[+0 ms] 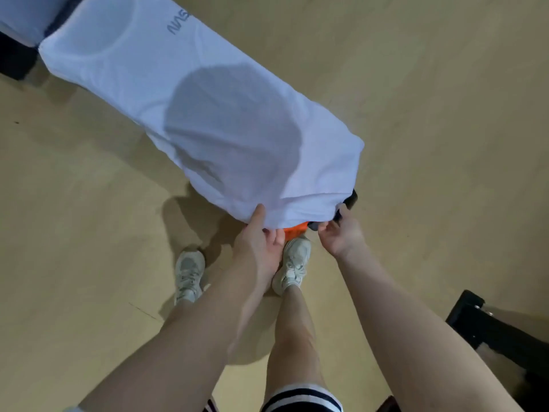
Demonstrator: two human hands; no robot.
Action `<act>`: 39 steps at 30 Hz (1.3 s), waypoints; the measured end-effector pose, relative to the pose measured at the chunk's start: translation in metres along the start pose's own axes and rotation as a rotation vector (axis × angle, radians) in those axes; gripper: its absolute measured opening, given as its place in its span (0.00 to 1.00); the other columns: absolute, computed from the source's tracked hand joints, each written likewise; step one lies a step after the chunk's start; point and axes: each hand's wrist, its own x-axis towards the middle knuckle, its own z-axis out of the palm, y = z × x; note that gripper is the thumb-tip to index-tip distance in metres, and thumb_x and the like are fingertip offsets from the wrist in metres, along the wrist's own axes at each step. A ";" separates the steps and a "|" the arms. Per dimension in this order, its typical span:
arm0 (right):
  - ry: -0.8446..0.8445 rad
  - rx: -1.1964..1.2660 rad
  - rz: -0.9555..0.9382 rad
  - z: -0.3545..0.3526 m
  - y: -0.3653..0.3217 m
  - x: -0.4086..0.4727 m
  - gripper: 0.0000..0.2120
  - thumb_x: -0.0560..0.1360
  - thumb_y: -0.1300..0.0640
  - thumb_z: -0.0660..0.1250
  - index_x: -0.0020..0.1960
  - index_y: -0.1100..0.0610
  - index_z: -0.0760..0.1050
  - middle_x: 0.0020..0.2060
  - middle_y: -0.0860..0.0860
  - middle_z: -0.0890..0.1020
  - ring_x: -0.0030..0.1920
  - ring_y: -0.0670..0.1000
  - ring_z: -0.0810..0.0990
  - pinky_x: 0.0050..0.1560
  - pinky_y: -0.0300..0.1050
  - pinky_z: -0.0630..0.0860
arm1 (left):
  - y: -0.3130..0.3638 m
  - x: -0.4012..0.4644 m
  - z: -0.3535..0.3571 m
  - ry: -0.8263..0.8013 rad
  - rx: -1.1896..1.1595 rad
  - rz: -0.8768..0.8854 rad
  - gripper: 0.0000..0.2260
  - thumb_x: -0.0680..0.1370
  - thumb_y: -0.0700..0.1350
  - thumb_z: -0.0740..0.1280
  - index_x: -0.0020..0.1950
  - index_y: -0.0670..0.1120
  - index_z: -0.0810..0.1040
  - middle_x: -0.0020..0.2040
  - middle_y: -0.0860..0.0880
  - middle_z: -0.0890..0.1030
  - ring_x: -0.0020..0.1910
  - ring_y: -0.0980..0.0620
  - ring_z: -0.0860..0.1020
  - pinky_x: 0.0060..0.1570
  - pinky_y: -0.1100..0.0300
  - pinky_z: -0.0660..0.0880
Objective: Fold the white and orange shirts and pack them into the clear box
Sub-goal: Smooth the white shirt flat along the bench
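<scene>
A white shirt (214, 114) with grey lettering lies spread in a long band from the upper left down to the middle. My left hand (261, 233) pinches its near hem, thumb on top of the cloth. My right hand (338, 233) has its fingers curled at the hem's right corner, beside a dark edge (352, 197) that peeks out from under the shirt. A strip of orange fabric (295, 227) shows just below the hem, between my hands. The clear box is not in view.
A wooden floor (430, 114) surrounds everything. My two feet in pale sneakers (292, 263) stand right below the hem. A black frame piece (499, 331) sits at the lower right. Dark and pale-blue items (17, 34) fill the upper left corner.
</scene>
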 end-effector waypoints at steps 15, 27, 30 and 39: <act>-0.314 0.133 0.083 0.002 -0.070 -0.019 0.04 0.78 0.65 0.60 0.45 0.63 0.72 0.25 0.53 0.79 0.22 0.46 0.77 0.24 0.33 0.75 | -0.016 -0.036 0.022 -0.029 -0.410 0.236 0.09 0.82 0.44 0.55 0.49 0.41 0.72 0.44 0.45 0.76 0.48 0.49 0.76 0.52 0.55 0.73; -0.474 -0.864 -0.517 0.080 -0.088 -0.020 0.21 0.75 0.66 0.58 0.67 0.57 0.68 0.48 0.52 0.77 0.42 0.48 0.76 0.35 0.34 0.70 | 0.026 -0.025 0.018 0.081 -0.362 0.401 0.07 0.81 0.42 0.58 0.57 0.41 0.71 0.52 0.47 0.78 0.55 0.50 0.76 0.52 0.59 0.74; -0.528 -1.467 -0.862 0.098 -0.085 -0.003 0.20 0.75 0.69 0.55 0.65 0.61 0.71 0.59 0.55 0.78 0.59 0.52 0.75 0.50 0.31 0.69 | 0.031 0.004 0.025 0.053 -0.223 0.414 0.11 0.82 0.42 0.56 0.64 0.42 0.68 0.59 0.45 0.74 0.58 0.50 0.74 0.62 0.59 0.71; -0.179 -1.953 -1.275 0.101 -0.092 0.038 0.20 0.71 0.52 0.67 0.60 0.60 0.71 0.57 0.58 0.73 0.57 0.61 0.71 0.53 0.53 0.68 | 0.037 0.068 0.052 0.183 1.096 1.100 0.17 0.77 0.37 0.63 0.66 0.40 0.70 0.58 0.45 0.72 0.58 0.50 0.71 0.53 0.79 0.64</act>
